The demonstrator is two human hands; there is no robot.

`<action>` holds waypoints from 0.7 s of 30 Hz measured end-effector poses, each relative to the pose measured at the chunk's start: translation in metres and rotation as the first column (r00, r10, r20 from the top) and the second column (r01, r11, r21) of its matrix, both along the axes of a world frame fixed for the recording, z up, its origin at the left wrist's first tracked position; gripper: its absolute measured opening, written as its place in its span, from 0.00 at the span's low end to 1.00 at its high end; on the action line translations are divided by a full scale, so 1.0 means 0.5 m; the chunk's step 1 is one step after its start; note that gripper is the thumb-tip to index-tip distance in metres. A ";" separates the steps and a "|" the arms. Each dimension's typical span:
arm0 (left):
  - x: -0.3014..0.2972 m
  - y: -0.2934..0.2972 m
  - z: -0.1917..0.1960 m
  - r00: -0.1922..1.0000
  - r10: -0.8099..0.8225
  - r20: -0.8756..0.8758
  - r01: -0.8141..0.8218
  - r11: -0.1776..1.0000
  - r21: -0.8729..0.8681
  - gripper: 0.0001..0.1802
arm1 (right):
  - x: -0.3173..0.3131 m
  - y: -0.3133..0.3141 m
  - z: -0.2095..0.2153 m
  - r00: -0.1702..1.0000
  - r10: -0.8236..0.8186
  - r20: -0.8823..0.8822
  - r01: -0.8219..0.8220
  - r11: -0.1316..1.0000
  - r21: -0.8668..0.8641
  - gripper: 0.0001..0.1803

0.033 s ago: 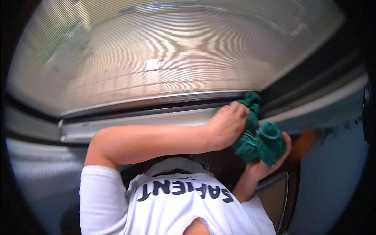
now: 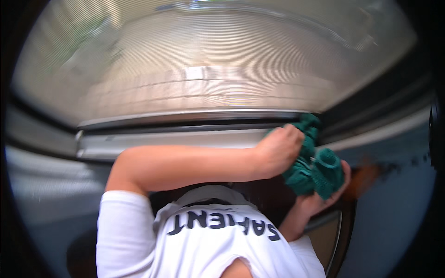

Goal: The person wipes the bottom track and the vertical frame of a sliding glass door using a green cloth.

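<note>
A bunched green cloth (image 2: 301, 178) lies at the right end of the window sill (image 2: 194, 139), one end pushed up into the corner by the frame. My left hand (image 2: 280, 150) reaches across from the left, its fingers closed on the cloth's upper part. Lower down, my right hand (image 2: 320, 199) cups the hanging folds from below and the right side, the thumb side partly hidden by the fabric.
Beyond the sill is a large window (image 2: 208, 60) with a fine mesh look and paving outside. A dark frame post (image 2: 371, 97) rises at the right. A blurred orange-brown thing (image 2: 364, 178) shows on the blue-grey wall (image 2: 394, 217) beside my right hand.
The whole view has shifted slightly, so window, arms and cloth all appear a little farther right. My grip on the cloth looks the same.
</note>
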State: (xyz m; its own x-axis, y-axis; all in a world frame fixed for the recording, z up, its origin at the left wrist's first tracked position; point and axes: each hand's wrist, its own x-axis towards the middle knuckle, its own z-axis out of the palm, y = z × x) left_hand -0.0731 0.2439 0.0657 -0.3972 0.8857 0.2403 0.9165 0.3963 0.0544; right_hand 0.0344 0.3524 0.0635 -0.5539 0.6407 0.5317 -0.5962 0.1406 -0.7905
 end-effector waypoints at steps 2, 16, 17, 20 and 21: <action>0.002 -0.008 0.007 0.999 -0.032 -0.024 0.033 0.999 0.042 0.15 | -0.003 0.003 0.004 1.000 0.015 0.024 -0.014 1.000 -0.014 0.33; 0.190 -0.303 0.125 0.846 0.511 0.153 -0.532 0.788 0.308 0.28 | -0.002 -0.015 0.116 0.911 0.362 0.199 -0.407 0.868 0.286 0.31; 0.181 -0.266 0.120 0.868 0.450 0.209 -0.496 0.797 0.345 0.29 | -0.005 -0.010 0.112 0.905 0.408 0.119 -0.423 0.892 0.158 0.31; 0.167 -0.162 0.084 0.945 0.304 0.122 -0.323 0.801 0.504 0.29 | -0.006 -0.012 0.131 0.918 0.353 0.181 -0.378 0.917 0.128 0.32; 0.161 -0.162 0.077 0.950 0.301 0.080 -0.299 0.814 0.498 0.28 | -0.011 -0.018 0.128 0.918 0.349 0.189 -0.376 0.916 0.137 0.31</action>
State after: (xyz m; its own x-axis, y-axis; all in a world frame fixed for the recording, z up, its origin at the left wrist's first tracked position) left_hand 0.0072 0.1627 0.1043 -0.6221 0.4820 0.6170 0.7571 0.5711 0.3172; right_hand 0.0287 0.3434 0.1276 -0.8161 0.2896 0.5001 -0.5012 0.0762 -0.8620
